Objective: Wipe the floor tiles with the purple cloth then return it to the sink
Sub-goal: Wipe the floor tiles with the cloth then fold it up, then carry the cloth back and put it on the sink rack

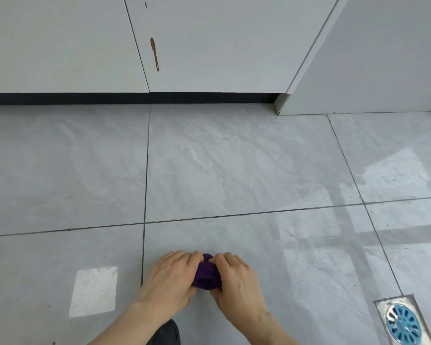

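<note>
Both the left hand (171,277) and right hand (235,278) close their fingers around the bunched purple cloth (207,273) between them, pressed against the floor tiles (234,170).

Home kitchen: base cabinets (209,46), floor drain (401,322)

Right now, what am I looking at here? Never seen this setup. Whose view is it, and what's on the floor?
There is one picture, from a wide-angle camera worn on a person's head, looking forward and down. No robot: the left hand and right hand are bare. Both grip a bunched purple cloth down at the grey floor tiles. At lower right is a metal floor drain with a blue insert. Ahead are white cabinet doors, one with a brown drip stain. No sink is in view.
</note>
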A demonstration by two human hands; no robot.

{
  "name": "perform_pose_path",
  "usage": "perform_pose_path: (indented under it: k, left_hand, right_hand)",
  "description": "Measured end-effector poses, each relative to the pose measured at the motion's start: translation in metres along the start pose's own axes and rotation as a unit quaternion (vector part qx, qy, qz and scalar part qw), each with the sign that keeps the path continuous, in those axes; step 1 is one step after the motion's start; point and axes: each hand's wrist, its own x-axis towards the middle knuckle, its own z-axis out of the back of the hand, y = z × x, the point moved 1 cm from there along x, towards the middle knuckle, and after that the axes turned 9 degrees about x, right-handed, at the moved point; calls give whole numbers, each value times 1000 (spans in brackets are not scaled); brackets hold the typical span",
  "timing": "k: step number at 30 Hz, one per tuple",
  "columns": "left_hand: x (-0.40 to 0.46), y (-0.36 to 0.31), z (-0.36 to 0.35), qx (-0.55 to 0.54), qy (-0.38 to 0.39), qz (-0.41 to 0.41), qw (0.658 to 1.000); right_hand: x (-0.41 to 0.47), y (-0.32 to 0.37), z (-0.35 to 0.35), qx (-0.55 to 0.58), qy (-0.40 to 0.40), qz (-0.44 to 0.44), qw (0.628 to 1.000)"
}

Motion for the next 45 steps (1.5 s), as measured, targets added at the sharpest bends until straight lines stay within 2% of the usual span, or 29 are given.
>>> perform_pose_path:
  k: [4,6,8,10,16,22,27,37,41,45]
  left_hand:
    - [-11,-2,15,-100,97,8,990]
    - [-11,-3,29,-138,137,13,981]
    - [-8,-1,48,-152,138,30,978]
    - [-5,1,75,-140,106,35,984]
    - [-15,-2,196,-98,27,42,994]
    - [-53,-33,352,-67,-27,45,996]
    - [-98,-65,483,-77,-36,66,994]
    - [-204,-146,802,-66,-124,81,987]
    - [-237,-175,892,-70,-158,87,981]
    - [-255,-193,949,-77,-182,101,975]
  right_hand:
    - [-4,9,32,-36,153,-56,986]
    - [-4,13,51,-29,183,-81,979]
    - [-4,18,70,-11,165,-94,982]
    - [-4,25,94,7,139,-96,986]
    - [-10,85,189,46,37,-40,997]
    - [-44,177,313,42,-16,-13,999]
    - [-92,258,423,42,-35,-10,998]
    - [-199,449,697,-17,-98,52,994]
    - [-234,498,770,-18,-140,75,987]
    - [-256,530,823,-25,-168,88,982]
